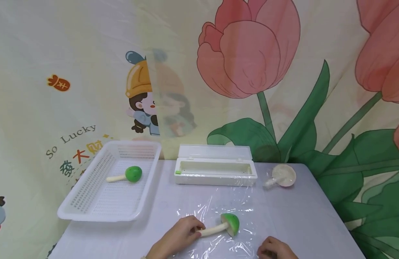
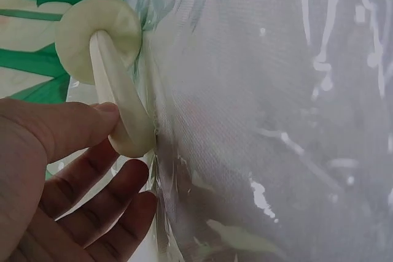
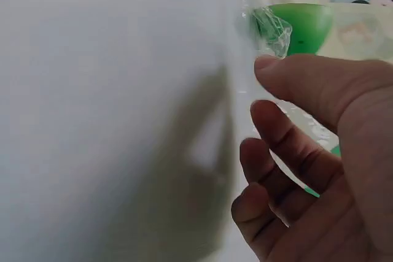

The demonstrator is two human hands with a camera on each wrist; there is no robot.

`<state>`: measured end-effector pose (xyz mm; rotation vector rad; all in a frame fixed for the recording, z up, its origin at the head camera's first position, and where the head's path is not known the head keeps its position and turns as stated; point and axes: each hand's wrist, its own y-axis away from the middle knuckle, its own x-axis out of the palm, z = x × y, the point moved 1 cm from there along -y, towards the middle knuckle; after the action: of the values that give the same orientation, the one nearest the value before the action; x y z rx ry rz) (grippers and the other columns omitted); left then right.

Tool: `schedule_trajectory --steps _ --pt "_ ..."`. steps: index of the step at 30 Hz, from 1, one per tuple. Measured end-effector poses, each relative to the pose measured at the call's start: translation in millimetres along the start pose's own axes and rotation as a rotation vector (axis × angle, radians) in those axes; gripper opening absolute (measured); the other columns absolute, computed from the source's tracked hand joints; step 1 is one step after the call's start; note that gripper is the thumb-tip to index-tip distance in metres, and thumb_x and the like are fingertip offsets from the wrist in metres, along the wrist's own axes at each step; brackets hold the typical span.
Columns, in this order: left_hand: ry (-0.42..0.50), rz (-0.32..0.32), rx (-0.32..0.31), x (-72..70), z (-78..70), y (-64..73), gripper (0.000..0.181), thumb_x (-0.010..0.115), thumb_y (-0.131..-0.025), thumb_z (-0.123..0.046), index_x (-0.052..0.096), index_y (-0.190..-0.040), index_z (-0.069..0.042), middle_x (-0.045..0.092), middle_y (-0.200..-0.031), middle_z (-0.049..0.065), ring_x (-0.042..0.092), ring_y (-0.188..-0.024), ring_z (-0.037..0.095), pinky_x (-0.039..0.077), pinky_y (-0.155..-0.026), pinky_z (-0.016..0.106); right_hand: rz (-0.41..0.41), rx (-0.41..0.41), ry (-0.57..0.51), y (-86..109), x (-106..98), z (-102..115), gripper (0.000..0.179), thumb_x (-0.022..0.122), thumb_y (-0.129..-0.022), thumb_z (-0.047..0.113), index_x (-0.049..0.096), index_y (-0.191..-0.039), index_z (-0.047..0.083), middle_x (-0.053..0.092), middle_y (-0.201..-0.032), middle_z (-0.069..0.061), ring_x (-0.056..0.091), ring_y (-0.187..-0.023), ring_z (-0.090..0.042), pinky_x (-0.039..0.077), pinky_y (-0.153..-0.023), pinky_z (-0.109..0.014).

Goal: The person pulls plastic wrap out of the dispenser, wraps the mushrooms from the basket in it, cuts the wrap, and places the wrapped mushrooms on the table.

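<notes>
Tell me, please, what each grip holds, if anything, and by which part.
The left grip holds a green mushroom by its stalk, near the end away from the cap; the right grip holds nothing.

A mushroom (image 1: 220,228) with a domed, bright green cap, pale underside and long cream stem lies sideways, cap to the right, on a shiny, creased clear plastic sheet (image 1: 218,248) spread over the desk (image 1: 303,216), its stem end pinched by the left hand (image 1: 180,234).
</notes>
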<state>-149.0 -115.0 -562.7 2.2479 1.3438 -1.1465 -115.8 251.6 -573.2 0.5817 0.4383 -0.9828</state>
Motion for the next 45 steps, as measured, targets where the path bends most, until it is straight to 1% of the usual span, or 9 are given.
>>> schedule_trajectory --steps 2,7,14,24,27,30,35,41,45 --pt "0.004 0.002 0.007 0.7 1.2 0.9 0.015 0.076 -0.09 -0.01 0.078 -0.105 -0.013 0.068 -0.094 -0.011 0.055 -0.08 -0.007 0.051 -0.072 0.017 -0.037 -0.036 0.022 -1.4 -3 5 0.01 0.073 -0.095 0.028 0.075 -0.095 0.018 0.061 -0.089 0.007 0.051 -0.073 0.003 0.048 -0.063 -0.021" --pt "0.012 0.0 0.028 1.4 1.0 2.4 0.015 0.076 -0.088 -0.008 0.078 -0.102 -0.013 0.068 -0.094 -0.01 0.054 -0.08 -0.007 0.051 -0.071 0.016 -0.116 -0.015 -0.06 -13.5 -10 29 0.018 0.068 -0.099 0.028 0.072 -0.102 0.011 0.069 -0.086 0.003 0.056 -0.071 -0.003 0.05 -0.062 -0.021" --pt "-0.02 0.006 0.109 2.5 -0.6 1.8 0.017 0.076 -0.085 -0.004 0.078 -0.101 -0.012 0.069 -0.091 -0.008 0.056 -0.08 -0.007 0.05 -0.071 0.012 -0.234 -0.065 -0.113 -35.1 -14 52 0.022 0.064 -0.102 0.028 0.066 -0.105 0.006 0.073 -0.082 0.001 0.066 -0.074 -0.014 0.054 -0.064 -0.024" --pt "-0.013 0.038 0.092 3.7 0.5 3.7 0.017 0.076 -0.088 -0.009 0.078 -0.103 -0.015 0.067 -0.093 -0.011 0.053 -0.081 -0.007 0.049 -0.072 0.012 -0.359 -0.097 -0.135 -57.0 3 63 0.014 0.074 -0.094 0.014 0.065 -0.103 0.007 0.074 -0.089 0.003 0.066 -0.076 -0.003 0.055 -0.064 -0.022" --pt "-0.008 0.035 0.094 4.1 0.9 4.1 0.018 0.075 -0.088 -0.008 0.077 -0.104 -0.015 0.068 -0.093 -0.011 0.054 -0.081 -0.007 0.049 -0.071 0.012 -0.351 -0.139 -0.129 -57.2 6 62 0.011 0.075 -0.093 0.013 0.066 -0.1 0.012 0.075 -0.096 0.002 0.066 -0.082 -0.001 0.056 -0.067 -0.023" --pt "-0.002 0.037 0.084 2.8 0.5 3.8 0.017 0.074 -0.089 -0.008 0.077 -0.105 -0.014 0.068 -0.093 -0.01 0.054 -0.08 -0.007 0.049 -0.071 0.013 -0.303 -0.242 -0.102 -56.5 8 58 0.013 0.073 -0.093 0.008 0.07 -0.101 0.017 0.075 -0.106 -0.002 0.066 -0.093 0.001 0.057 -0.07 -0.025" --pt "-0.045 0.041 0.07 -2.0 -1.1 4.8 0.018 0.075 -0.089 -0.009 0.077 -0.106 -0.014 0.068 -0.093 -0.011 0.056 -0.082 -0.005 0.05 -0.074 0.014 -0.213 -0.39 -0.067 -55.4 9 52 0.021 0.072 -0.096 0.012 0.071 -0.116 0.017 0.072 -0.117 -0.009 0.063 -0.097 0.001 0.058 -0.071 -0.026" --pt "-0.068 0.004 0.005 -14.2 0.7 25.1 0.009 0.079 -0.087 -0.02 0.072 -0.093 -0.02 0.062 -0.088 -0.016 0.054 -0.081 -0.006 0.05 -0.073 0.017 -0.198 -0.386 0.012 -58.8 11 56 0.038 0.077 -0.092 0.037 0.068 -0.125 0.019 0.071 -0.121 -0.004 0.059 -0.095 0.001 0.057 -0.072 -0.027" --pt "0.055 0.114 -0.094 -21.6 1.0 45.1 0.014 0.081 -0.083 -0.02 0.067 -0.085 -0.025 0.058 -0.079 -0.02 0.052 -0.072 -0.005 0.048 -0.066 0.018 -0.183 -0.333 0.034 -62.5 12 59 0.044 0.078 -0.091 0.043 0.068 -0.126 0.018 0.071 -0.123 -0.003 0.059 -0.095 0.001 0.057 -0.073 -0.026"
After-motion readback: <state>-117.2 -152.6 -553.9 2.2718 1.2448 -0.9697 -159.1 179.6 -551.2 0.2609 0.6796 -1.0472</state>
